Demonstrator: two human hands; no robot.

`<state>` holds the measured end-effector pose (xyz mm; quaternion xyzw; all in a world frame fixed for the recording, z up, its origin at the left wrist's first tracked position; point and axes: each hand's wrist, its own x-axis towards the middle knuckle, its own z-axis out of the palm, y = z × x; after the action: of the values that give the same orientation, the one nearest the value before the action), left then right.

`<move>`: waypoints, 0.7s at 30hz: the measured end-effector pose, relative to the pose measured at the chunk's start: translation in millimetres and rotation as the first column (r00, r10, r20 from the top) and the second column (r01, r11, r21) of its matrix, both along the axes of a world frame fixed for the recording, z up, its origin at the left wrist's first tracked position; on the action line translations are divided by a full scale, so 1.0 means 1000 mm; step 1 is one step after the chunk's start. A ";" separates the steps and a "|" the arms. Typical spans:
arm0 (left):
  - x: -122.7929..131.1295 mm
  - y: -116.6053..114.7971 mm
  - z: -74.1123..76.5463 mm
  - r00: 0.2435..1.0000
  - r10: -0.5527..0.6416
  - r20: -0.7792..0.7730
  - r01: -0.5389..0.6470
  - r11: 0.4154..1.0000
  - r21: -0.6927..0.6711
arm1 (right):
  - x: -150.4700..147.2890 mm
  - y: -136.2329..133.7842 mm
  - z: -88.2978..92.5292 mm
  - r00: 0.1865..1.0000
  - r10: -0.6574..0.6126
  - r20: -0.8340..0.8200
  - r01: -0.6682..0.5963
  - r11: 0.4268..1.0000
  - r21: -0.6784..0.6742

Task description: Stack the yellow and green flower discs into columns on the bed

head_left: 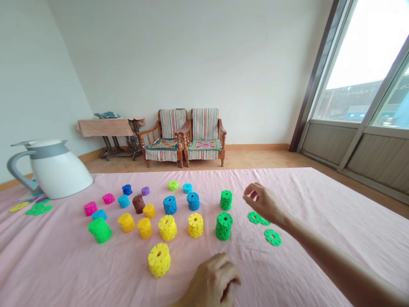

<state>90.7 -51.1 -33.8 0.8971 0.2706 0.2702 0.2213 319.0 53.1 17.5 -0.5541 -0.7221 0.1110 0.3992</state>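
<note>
My right hand (260, 201) hovers over the cloth to the right of the far green disc stack (226, 200), its fingers curved, a gap between them and nothing visible in them. Beneath and beside its wrist lie loose green notched discs, a small overlapping group (254, 217) and a single green disc (272, 237). At the near edge my left hand (212, 279) rests on the cloth with its fingers curled in; no object shows in it. Ahead of it stands the nearer green stack (223, 226). A yellow disc stack (159, 260) is to its left.
More disc stacks stand to the left, including a yellow stack (195, 225), a blue stack (193, 201), a brown stack (138, 204) and a bright green leaning stack (100, 230). A white-and-grey jug (59, 170) occupies the left end of the pink cloth (281, 277). Two wooden chairs (204, 136) are beyond.
</note>
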 end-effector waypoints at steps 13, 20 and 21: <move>0.002 -0.002 0.001 1.000 0.006 0.004 -0.006 1.000 0.004 | 0.071 -0.078 -0.021 0.946 0.207 0.250 -0.095 0.913 -0.398; 0.002 -0.001 0.001 1.000 0.009 0.023 -0.010 0.999 0.030 | 0.061 -0.087 -0.020 0.915 0.190 0.355 -0.080 0.950 -0.301; 0.002 -0.001 0.001 1.000 0.008 0.026 -0.009 0.999 0.033 | 0.061 -0.089 -0.024 0.914 0.183 0.363 -0.085 0.959 -0.270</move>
<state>92.5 -52.0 -33.1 0.8958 0.2671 0.2873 0.2089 379.6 -36.2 -6.2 -0.5595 -0.8030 0.1171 0.1688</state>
